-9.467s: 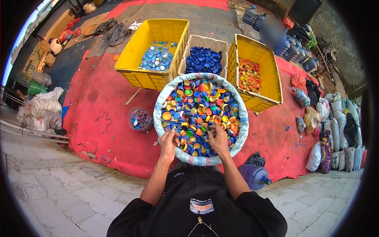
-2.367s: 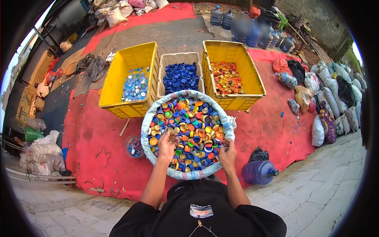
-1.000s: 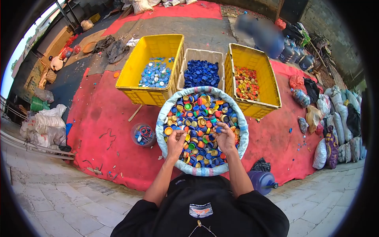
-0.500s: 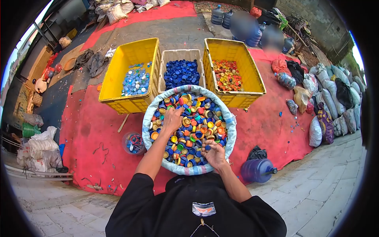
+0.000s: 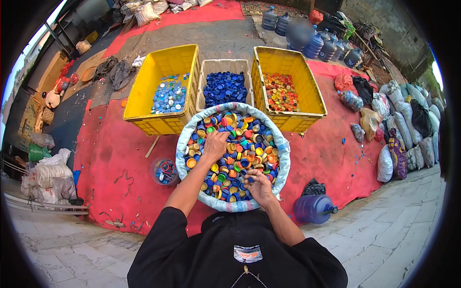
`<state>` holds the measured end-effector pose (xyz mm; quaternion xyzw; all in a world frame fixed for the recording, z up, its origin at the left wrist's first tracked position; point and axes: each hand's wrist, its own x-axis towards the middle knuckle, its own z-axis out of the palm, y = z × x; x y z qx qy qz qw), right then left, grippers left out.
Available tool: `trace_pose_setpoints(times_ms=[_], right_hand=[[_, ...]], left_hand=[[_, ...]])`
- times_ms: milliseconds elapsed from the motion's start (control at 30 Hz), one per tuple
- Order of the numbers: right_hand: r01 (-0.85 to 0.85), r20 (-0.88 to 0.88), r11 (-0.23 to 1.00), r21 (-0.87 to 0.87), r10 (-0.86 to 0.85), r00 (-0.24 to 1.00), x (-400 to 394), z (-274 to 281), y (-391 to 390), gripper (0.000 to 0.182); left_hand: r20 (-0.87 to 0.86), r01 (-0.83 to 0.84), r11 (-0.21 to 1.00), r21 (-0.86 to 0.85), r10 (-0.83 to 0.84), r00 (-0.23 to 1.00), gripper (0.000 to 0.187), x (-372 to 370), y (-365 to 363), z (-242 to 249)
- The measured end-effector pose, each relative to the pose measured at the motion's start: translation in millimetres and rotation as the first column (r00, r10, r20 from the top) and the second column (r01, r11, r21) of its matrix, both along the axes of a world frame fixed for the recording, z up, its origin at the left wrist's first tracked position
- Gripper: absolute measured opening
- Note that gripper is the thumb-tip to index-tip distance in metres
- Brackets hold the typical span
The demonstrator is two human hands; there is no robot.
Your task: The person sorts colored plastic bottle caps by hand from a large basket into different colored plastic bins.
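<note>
A round tub lined with a pale woven sack stands in front of me, full of mixed bottle caps in blue, yellow, orange, green and red. My left hand reaches into the caps left of the middle, fingers bent down and close together; what they pinch is hidden. At the tub's near right side, my right hand is turned partly palm up, its curled fingers around what looks like a blue bottle cap.
Beyond the tub stand a yellow crate with light-blue and white caps, a whitish crate with dark-blue caps, and another yellow crate with red, orange and yellow caps. A small clear bucket and a water jug flank the tub.
The view has shifted slightly, so the crates sit a little farther right. My left hand's fingers have drawn in among the caps. My right hand has moved slightly left over the tub.
</note>
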<state>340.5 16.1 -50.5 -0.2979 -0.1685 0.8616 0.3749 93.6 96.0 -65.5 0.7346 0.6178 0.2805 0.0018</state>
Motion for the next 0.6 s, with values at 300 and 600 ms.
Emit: trace_pose_setpoints(times_ms=[300, 600], right_hand=[[0.080, 0.108, 0.996, -0.049, -0.074, 0.991, -12.2, 8.1, 14.7, 0.024], [-0.574, 0.762, 0.501, 0.648, -0.412, 0.500, -89.0, 5.3, 62.4, 0.027]], left_hand=[[0.925, 0.058, 0.948, -0.314, 0.319, -0.207, 0.026, -17.0, -54.1, 32.5], [0.623, 0.057, 0.983, -0.174, 0.154, -0.767, 0.018, -31.5, -140.5, 41.1]])
